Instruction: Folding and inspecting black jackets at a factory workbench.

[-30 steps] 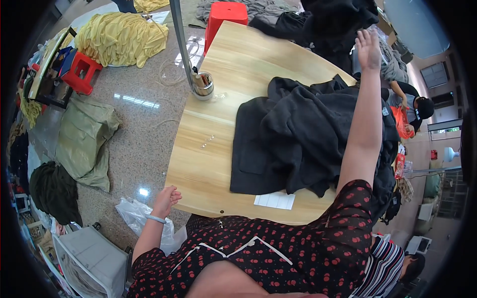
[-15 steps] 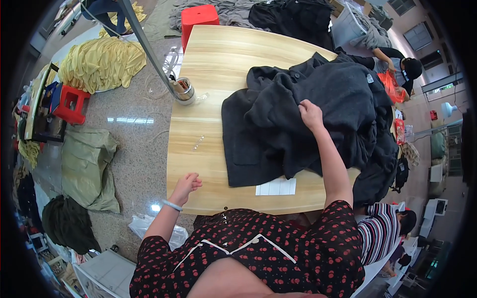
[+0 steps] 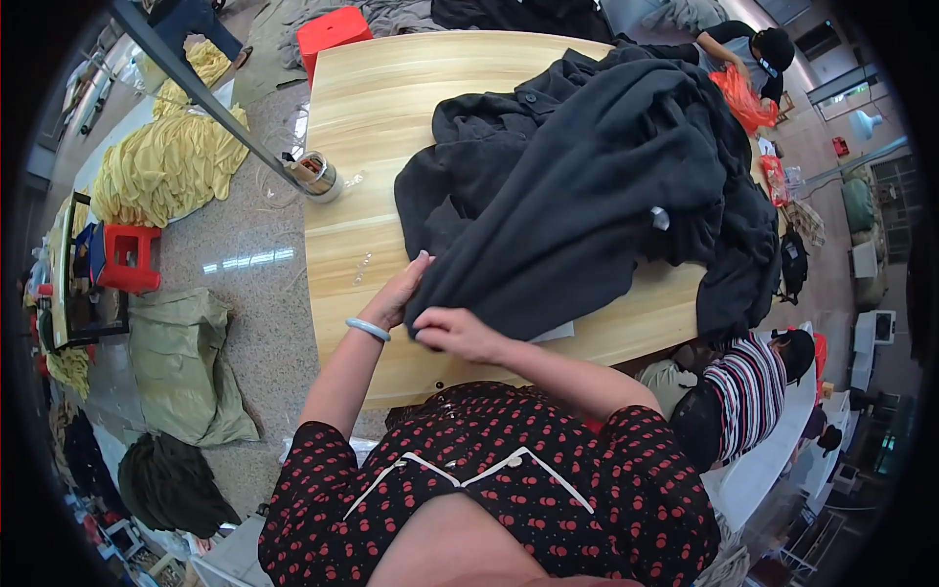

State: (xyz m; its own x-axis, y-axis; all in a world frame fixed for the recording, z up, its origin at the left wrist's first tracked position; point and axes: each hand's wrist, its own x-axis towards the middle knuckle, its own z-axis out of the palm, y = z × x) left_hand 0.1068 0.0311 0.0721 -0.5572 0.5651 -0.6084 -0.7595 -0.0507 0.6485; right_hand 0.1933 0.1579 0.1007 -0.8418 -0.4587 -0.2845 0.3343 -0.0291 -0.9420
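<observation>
A dark grey coat [image 3: 587, 186] lies bunched over the right part of the wooden table [image 3: 367, 98]. One long part of it stretches down toward me, its end between my two hands. My right hand [image 3: 460, 335] is closed on that end, fingers curled over the cloth. On its left edge my left hand [image 3: 394, 298], with a pale bangle at the wrist, holds the same part; some of its fingers are hidden by the fabric. A small whitish tag [image 3: 660, 217] shows on the coat. White paper [image 3: 558, 333] peeks out beneath it.
A can of tools [image 3: 318, 178] stands at the table's left edge by a metal pole [image 3: 201, 93]. Small clear plastic bits [image 3: 362, 266] lie nearby. A red stool [image 3: 333, 34] is behind the table. Two people [image 3: 748, 411] [image 3: 734, 49] work at the right.
My right hand has come toward me, drawing part of the coat over the near table. My left hand has moved right and up onto the cloth. The view has shifted.
</observation>
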